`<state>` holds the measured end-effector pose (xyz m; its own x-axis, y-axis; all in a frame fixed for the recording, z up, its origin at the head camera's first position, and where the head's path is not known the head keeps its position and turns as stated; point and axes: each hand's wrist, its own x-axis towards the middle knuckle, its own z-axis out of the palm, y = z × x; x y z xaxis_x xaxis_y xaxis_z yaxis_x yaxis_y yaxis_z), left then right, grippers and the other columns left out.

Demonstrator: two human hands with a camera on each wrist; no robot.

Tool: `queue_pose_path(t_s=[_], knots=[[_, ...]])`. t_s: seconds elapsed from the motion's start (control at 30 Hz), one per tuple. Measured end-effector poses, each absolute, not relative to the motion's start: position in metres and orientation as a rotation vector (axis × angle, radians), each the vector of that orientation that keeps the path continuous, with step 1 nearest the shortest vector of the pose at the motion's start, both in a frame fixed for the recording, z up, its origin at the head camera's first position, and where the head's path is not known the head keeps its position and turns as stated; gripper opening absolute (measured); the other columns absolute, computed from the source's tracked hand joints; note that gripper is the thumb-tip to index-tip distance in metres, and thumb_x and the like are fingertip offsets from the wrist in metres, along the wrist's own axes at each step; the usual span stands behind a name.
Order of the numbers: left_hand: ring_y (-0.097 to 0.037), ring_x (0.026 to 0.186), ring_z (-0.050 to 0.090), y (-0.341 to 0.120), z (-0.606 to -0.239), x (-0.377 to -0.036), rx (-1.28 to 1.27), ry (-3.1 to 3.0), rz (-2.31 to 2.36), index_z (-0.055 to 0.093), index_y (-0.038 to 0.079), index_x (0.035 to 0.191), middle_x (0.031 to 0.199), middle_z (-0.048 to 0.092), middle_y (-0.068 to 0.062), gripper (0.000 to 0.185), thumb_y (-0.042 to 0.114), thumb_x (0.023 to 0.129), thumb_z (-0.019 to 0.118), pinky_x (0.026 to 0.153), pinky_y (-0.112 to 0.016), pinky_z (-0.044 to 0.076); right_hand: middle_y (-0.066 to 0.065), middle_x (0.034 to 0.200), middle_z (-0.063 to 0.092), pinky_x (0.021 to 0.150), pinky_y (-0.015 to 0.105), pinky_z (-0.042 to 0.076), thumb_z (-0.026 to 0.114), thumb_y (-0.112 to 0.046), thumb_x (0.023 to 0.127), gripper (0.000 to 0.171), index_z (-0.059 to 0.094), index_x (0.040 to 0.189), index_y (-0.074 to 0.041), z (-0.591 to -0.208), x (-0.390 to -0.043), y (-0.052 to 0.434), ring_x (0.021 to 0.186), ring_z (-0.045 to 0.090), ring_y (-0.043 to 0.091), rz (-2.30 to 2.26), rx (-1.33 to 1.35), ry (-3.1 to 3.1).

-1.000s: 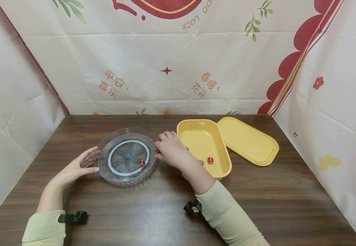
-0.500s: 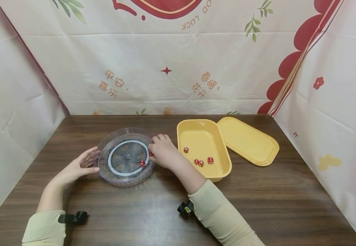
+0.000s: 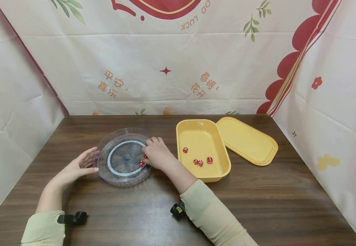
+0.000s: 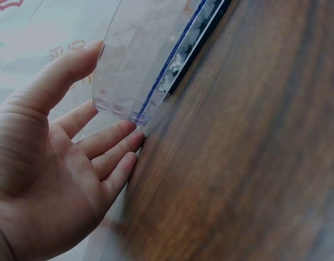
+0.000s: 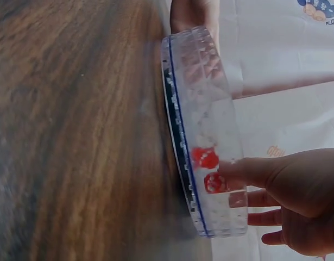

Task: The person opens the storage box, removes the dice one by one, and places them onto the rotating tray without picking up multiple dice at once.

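Note:
A round clear plastic tray (image 3: pixel 116 180) with a dark, white-ringed base sits on the table. My left hand (image 3: pixel 79 167) rests at its left side, fingers extended; in the left wrist view the thumb and fingertips touch the clear wall (image 4: pixel 139 60). My right hand (image 3: pixel 159 154) reaches over the right rim and pinches a red die (image 3: pixel 145 156), mostly hidden by the fingers. Close beside it in the tray lies another red die (image 3: pixel 141 163). Through the clear wall, the right wrist view shows both dice, the pinched die (image 5: pixel 214 182) at the thumb tip.
Right of the tray stands a yellow box (image 3: pixel 227 167) with several red dice (image 3: pixel 209 160) inside. Its yellow lid (image 3: pixel 251 145) lies behind and to the right, against the box. White printed cloth (image 3: pixel 141 54) hangs around the wooden table (image 3: pixel 128 212).
My right hand has moved left from beside the yellow box, carrying a die over the tray's right rim. The dice in the box came into full view. My left hand stays put.

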<state>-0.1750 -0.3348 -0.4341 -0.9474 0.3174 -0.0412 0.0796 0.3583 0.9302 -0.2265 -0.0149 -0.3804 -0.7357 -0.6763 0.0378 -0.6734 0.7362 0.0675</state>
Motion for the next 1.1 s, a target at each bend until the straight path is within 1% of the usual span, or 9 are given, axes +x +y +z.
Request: queue_pose_path(t_s=[0.17,0.33,0.5,0.73,0.87,0.93,1.1], knots=[[-0.047,0.136,0.018,-0.334,-0.433,-0.175,0.367,2.409,1.625,0.015,0.001,0.151,0.151,0.022,-0.029,0.080,0.009,0.090,0.066,0.093,-0.008,0.031,0.001,0.102,0.056,0.101,0.042,0.033,0.068,-0.036,0.088,0.016,0.067,0.087,-0.020,-0.388,-0.229,-0.018,0.108,0.047,0.024,-0.085,1.102,-2.891],[-0.047,0.136,0.018,-0.334,-0.434,-0.175,0.343,2.403,1.623,0.014,0.001,0.151,0.152,0.022,-0.027,0.081,0.010,0.090,0.067,0.092,-0.007,0.031,0.001,0.102,0.056,0.101,0.042,0.033,0.069,-0.036,0.088,0.016,0.067,0.087,-0.021,-0.389,-0.230,-0.018,0.108,0.048,0.024,-0.078,1.092,-2.908],[-0.046,0.137,0.018,-0.334,-0.434,-0.176,0.338,2.402,1.623,0.014,0.001,0.151,0.152,0.022,-0.026,0.081,0.010,0.090,0.067,0.091,-0.006,0.031,0.000,0.102,0.057,0.101,0.043,0.033,0.068,-0.034,0.087,0.013,0.068,0.087,-0.021,-0.388,-0.231,-0.018,0.109,0.048,0.025,-0.069,1.094,-2.909],[-0.046,0.136,0.017,-0.334,-0.432,-0.175,0.370,2.394,1.642,0.014,0.001,0.151,0.151,0.022,-0.028,0.080,0.008,0.090,0.066,0.091,-0.007,0.031,0.000,0.103,0.056,0.101,0.043,0.032,0.068,-0.037,0.087,0.014,0.068,0.088,-0.022,-0.385,-0.229,-0.018,0.110,0.046,0.024,-0.081,1.089,-2.910],[-0.046,0.137,0.017,-0.334,-0.433,-0.176,0.349,2.398,1.635,0.014,0.002,0.151,0.152,0.022,-0.027,0.081,0.010,0.090,0.066,0.091,-0.006,0.031,0.001,0.105,0.056,0.102,0.044,0.030,0.068,-0.037,0.088,0.015,0.068,0.090,-0.022,-0.381,-0.228,-0.017,0.113,0.046,0.025,-0.073,1.087,-2.909],[-0.046,0.137,0.017,-0.335,-0.433,-0.176,0.338,2.400,1.629,0.014,0.002,0.151,0.152,0.022,-0.026,0.081,0.010,0.090,0.066,0.091,-0.006,0.031,0.002,0.106,0.056,0.103,0.045,0.030,0.067,-0.036,0.089,0.015,0.069,0.091,-0.021,-0.378,-0.226,-0.016,0.114,0.045,0.026,-0.064,1.089,-2.909],[-0.046,0.137,0.017,-0.335,-0.435,-0.176,0.332,2.402,1.624,0.014,0.002,0.151,0.152,0.022,-0.026,0.081,0.010,0.090,0.066,0.092,-0.006,0.030,0.003,0.113,0.057,0.106,0.047,0.027,0.067,-0.034,0.089,0.020,0.071,0.102,-0.020,-0.368,-0.222,-0.013,0.117,0.044,0.027,-0.026,1.102,-2.901]])
